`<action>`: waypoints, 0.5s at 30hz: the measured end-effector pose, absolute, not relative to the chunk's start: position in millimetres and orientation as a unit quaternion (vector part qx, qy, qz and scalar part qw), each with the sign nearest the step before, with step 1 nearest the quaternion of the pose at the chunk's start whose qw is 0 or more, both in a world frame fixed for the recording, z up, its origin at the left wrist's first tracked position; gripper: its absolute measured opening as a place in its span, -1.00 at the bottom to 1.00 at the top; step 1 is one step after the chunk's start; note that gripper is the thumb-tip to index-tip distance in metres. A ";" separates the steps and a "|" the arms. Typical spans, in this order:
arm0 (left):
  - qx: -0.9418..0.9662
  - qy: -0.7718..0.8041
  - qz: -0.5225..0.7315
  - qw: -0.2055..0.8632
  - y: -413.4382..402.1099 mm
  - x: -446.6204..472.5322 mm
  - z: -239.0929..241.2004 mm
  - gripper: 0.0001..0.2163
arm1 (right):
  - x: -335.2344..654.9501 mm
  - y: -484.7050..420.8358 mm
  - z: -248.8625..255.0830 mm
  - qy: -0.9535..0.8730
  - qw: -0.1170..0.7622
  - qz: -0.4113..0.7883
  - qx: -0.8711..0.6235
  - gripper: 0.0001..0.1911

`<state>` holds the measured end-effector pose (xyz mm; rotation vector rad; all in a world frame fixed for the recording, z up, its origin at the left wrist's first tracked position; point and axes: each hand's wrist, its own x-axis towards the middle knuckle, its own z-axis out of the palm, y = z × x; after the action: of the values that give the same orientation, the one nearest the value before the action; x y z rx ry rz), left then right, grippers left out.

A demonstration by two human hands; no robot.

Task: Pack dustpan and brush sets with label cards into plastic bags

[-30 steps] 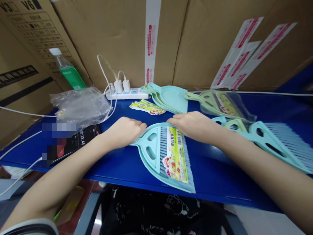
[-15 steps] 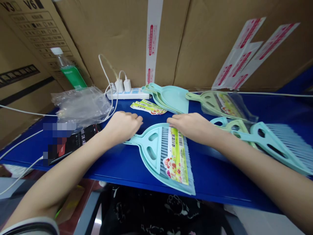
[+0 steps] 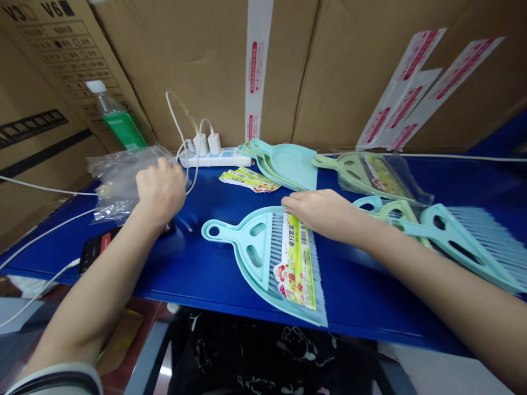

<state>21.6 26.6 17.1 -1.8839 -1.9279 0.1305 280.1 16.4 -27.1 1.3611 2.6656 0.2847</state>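
Note:
A pale turquoise dustpan [image 3: 247, 277] lies on the blue table with a matching hand brush [image 3: 275, 241] nested in it. Across the bristles sits a printed label card [image 3: 302, 280]. My right hand [image 3: 317, 211] is closed at the far edge of this set, by the card's upper end; its fingertips are partly hidden. Over a crumpled clear plastic bag [image 3: 117, 175] at the left, my left hand [image 3: 162, 189] has its fingers curled down onto the film, their tips hidden.
More dustpans [image 3: 294, 162] are stacked behind, beside loose label cards [image 3: 249, 180]. A bagged green set [image 3: 370, 173] and more brushes [image 3: 473, 247] lie right. At left are a power strip [image 3: 230, 157], cables, a bottle [image 3: 123, 129] and a phone [image 3: 93, 252].
My left hand has left the dustpan's handle and moved left and back onto the plastic bag. The handle's end now shows. My right hand and the set have hardly moved.

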 end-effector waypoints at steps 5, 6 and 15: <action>-0.703 -0.679 0.071 0.201 38.4 2.5 12.1 -0.81 | 280.4 16.5 -26.8 0.888 0.057 0.095 0.447 -0.82; -0.710 -0.668 0.081 0.207 40.1 0.2 11.0 -0.81 | 280.5 16.4 -26.7 0.887 0.060 0.093 0.449 -0.82; -0.690 -0.686 0.104 0.208 29.6 14.1 21.6 -0.71 | 279.8 15.7 -25.5 0.882 0.077 0.078 0.459 -0.82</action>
<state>14.1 29.6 21.6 -1.9197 -1.9086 0.2890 279.8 15.7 -25.5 1.3752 2.6416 0.2332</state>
